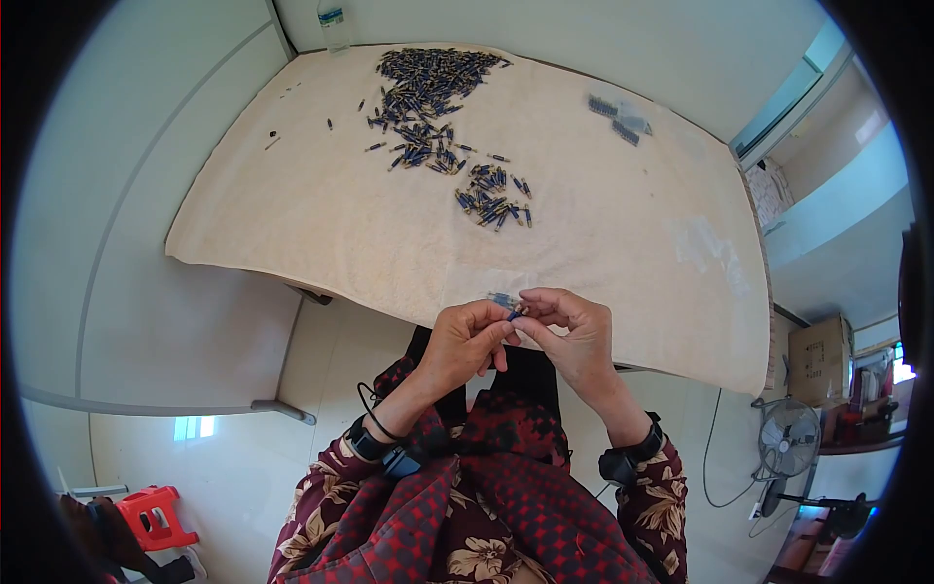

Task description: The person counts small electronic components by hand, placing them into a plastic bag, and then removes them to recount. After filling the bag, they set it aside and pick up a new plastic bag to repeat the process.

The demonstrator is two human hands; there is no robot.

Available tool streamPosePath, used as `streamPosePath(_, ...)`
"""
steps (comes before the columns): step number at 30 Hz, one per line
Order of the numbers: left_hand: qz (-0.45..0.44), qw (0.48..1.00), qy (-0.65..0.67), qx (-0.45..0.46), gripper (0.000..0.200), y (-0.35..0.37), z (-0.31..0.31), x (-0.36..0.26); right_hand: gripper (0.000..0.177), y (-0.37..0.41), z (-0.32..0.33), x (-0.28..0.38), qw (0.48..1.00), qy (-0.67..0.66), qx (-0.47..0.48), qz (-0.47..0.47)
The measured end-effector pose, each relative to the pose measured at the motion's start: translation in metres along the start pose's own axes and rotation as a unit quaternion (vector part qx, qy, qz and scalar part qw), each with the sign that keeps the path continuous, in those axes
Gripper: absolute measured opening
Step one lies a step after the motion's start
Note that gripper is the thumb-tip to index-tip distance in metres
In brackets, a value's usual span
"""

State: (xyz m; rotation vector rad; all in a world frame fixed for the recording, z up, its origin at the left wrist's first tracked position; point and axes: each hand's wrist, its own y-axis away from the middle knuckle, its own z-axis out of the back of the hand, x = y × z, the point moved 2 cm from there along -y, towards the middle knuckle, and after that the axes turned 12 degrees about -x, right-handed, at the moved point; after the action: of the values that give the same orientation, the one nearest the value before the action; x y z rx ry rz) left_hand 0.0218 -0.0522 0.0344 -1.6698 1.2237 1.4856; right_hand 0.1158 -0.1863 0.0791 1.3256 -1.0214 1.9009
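Note:
My left hand [467, 339] and my right hand [572, 333] meet at the table's front edge. Between their fingertips is a small dark blue piece [514, 314], pinched from both sides. Just beyond the fingers, a clear plastic bag [474, 283] lies on the cloth with a few blue pieces [502, 299] at its near side. Farther forward sits a small group of blue pieces with brass-coloured ends [494, 198]. Behind it spreads a large heap of the same pieces [428, 83].
A cream cloth [321, 195] covers the table. At the back right lie dark strips in clear plastic [615, 119]. A bottle [334, 27] stands at the back left. On the floor are a red stool [156, 518] and a fan [789, 436], near a cardboard box [819, 360].

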Motion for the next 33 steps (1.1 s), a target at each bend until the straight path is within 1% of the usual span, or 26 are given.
streamPosePath(2, 0.004, 1.000, -0.007, 0.002, 0.012, 0.002, 0.001, -0.003, 0.027, 0.000, -0.001, -0.002, 1.000, -0.018, 0.013, -0.010)
streamPosePath(7, 0.022, 0.999, -0.046, 0.018, 0.012, 0.005, 0.002, -0.008, 0.020, -0.002, 0.003, -0.003, 0.998, -0.050, 0.026, -0.014)
streamPosePath(10, 0.027, 0.996, -0.076, 0.040, 0.011, 0.008, 0.002, -0.010, 0.016, -0.001, 0.010, -0.002, 0.992, -0.017, 0.077, -0.096)
streamPosePath(11, 0.029, 0.994, -0.093, 0.055, 0.011, 0.010, 0.002, -0.010, 0.016, 0.000, 0.014, -0.002, 0.992, -0.017, 0.076, -0.096)
streamPosePath(14, 0.045, 0.987, -0.125, 0.086, 0.011, 0.016, 0.000, -0.012, 0.010, 0.009, 0.024, -0.004, 0.978, 0.051, 0.140, -0.147)
streamPosePath(16, 0.073, 0.978, -0.154, 0.117, 0.011, 0.019, -0.003, -0.013, 0.008, 0.013, 0.029, -0.002, 0.977, 0.055, 0.142, -0.148)
streamPosePath(18, 0.073, 0.976, -0.166, 0.123, 0.011, 0.019, -0.006, -0.012, 0.005, 0.017, 0.032, -0.002, 0.975, 0.065, 0.153, -0.148)
streamPosePath(21, 0.071, 0.971, -0.191, 0.127, 0.011, 0.020, -0.008, -0.011, 0.004, 0.021, 0.035, -0.006, 0.976, 0.065, 0.144, -0.152)
streamPosePath(24, 0.043, 0.975, -0.182, 0.122, 0.011, 0.020, -0.010, -0.010, 0.005, 0.021, 0.036, -0.011, 0.978, 0.060, 0.133, -0.151)
streamPosePath(27, 0.059, 0.976, -0.170, 0.120, 0.011, 0.021, -0.009, -0.008, 0.005, 0.022, 0.037, -0.015, 0.979, 0.054, 0.126, -0.150)
streamPosePath(33, 0.074, 0.981, -0.135, 0.115, 0.011, 0.022, -0.001, 0.004, 0.004, 0.021, 0.041, -0.022, 0.978, -0.037, 0.107, -0.177)
